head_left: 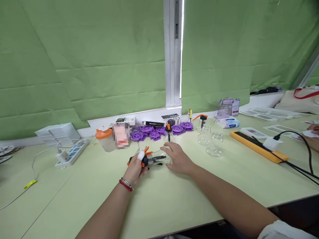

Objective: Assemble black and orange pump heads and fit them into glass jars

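**Small pump, clear cup, both hands on**

Mid-bench, the left hand [136, 167] closes around a black-and-orange pump [149, 160], light rigid plastic, best gripped at its handle. The right hand [177, 158] rests open-fingered over a clear cup [166, 156]: slick, likely fragile; hold its sides.

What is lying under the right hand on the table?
Under the right hand a clear glass cup shows at the fingers. The palm covers the rest, so its shape is hidden.
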